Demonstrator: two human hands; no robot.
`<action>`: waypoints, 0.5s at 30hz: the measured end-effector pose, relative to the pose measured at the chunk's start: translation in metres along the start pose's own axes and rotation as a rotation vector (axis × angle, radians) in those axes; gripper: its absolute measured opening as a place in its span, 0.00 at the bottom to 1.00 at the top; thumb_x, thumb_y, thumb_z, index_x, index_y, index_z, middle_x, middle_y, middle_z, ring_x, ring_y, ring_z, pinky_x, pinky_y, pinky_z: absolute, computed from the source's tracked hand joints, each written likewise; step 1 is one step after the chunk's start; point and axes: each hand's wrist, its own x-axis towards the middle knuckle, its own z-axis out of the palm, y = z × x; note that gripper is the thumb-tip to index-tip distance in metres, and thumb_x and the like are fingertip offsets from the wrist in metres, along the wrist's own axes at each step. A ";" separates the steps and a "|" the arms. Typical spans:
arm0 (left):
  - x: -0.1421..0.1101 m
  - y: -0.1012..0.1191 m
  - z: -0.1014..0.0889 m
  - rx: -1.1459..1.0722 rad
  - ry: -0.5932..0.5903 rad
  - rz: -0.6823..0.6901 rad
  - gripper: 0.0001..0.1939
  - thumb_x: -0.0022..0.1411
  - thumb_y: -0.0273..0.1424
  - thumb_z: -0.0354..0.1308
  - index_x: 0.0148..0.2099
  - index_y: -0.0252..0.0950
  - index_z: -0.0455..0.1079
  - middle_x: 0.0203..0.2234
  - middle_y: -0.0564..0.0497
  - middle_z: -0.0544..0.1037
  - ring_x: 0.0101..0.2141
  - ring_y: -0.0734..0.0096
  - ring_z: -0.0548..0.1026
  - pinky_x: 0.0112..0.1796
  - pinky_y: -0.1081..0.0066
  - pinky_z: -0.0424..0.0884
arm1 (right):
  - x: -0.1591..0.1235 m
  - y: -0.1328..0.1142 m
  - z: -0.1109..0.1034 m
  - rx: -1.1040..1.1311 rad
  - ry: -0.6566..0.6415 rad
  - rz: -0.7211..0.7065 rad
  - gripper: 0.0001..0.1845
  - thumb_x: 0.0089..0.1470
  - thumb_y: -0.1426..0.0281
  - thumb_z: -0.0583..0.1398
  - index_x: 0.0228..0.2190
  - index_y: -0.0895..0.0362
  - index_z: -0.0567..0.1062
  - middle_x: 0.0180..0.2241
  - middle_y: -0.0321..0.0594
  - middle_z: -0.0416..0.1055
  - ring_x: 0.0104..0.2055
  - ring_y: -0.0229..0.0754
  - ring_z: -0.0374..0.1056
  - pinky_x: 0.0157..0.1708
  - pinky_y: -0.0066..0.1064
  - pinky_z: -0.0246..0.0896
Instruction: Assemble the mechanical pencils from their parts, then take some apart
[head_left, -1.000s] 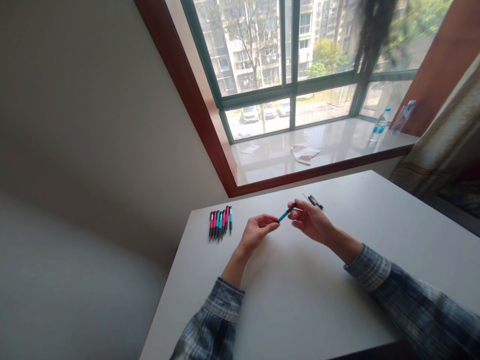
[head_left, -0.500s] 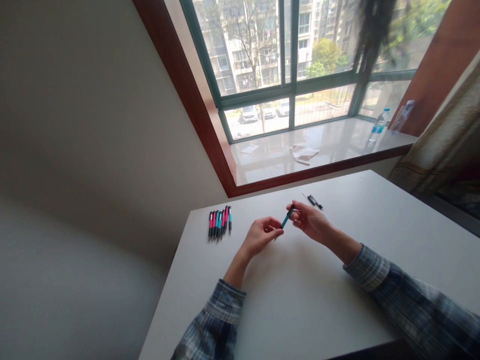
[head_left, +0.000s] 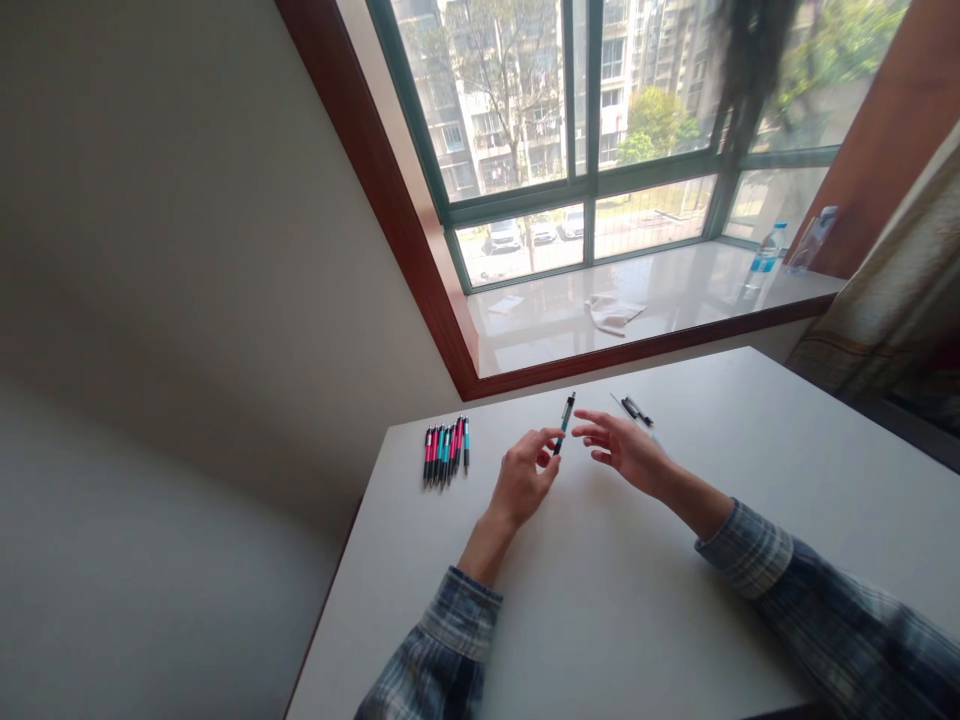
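Observation:
My left hand (head_left: 525, 478) holds a teal and black retractable pen (head_left: 564, 422) upright between its fingertips. My right hand (head_left: 622, 452) lies a little to the right of that pen, fingers spread, touching nothing. Left of my left hand, a tight row of several pink, teal and black pens (head_left: 447, 452) lies side by side on the white table (head_left: 600, 620). Beyond my right fingertips sit small black pen parts (head_left: 636, 410), partly thin and hard to make out.
The table's far edge meets a glossy white window sill (head_left: 600, 335) holding a plastic water bottle (head_left: 765, 258), a crumpled white cloth (head_left: 615, 315) and a paper. A curtain (head_left: 885, 290) hangs at the right; a wall rises at the left.
My right hand has let go of the pen and moved slightly right. The pen now stands upright in my left fingers. The view has shifted slightly.

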 end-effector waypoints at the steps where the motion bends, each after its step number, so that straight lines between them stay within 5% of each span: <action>1: 0.001 -0.004 -0.004 0.048 0.042 -0.003 0.16 0.64 0.25 0.55 0.52 0.44 0.73 0.40 0.52 0.77 0.31 0.74 0.76 0.39 0.71 0.73 | -0.001 0.000 0.000 -0.050 -0.003 -0.005 0.22 0.53 0.54 0.68 0.47 0.50 0.80 0.43 0.43 0.79 0.41 0.42 0.70 0.38 0.31 0.63; 7: 0.007 -0.035 -0.037 0.429 0.190 -0.213 0.12 0.64 0.24 0.54 0.47 0.40 0.75 0.39 0.50 0.78 0.32 0.69 0.76 0.39 0.69 0.70 | -0.001 0.003 0.000 -0.252 -0.124 0.025 0.21 0.55 0.55 0.67 0.48 0.50 0.81 0.43 0.42 0.78 0.41 0.40 0.69 0.36 0.29 0.61; 15: 0.002 -0.056 -0.056 0.753 0.132 -0.345 0.11 0.63 0.28 0.56 0.45 0.40 0.78 0.39 0.46 0.80 0.44 0.55 0.73 0.46 0.62 0.68 | -0.006 0.002 0.006 -0.391 -0.254 0.029 0.20 0.56 0.54 0.66 0.46 0.50 0.82 0.42 0.42 0.77 0.40 0.39 0.69 0.37 0.29 0.61</action>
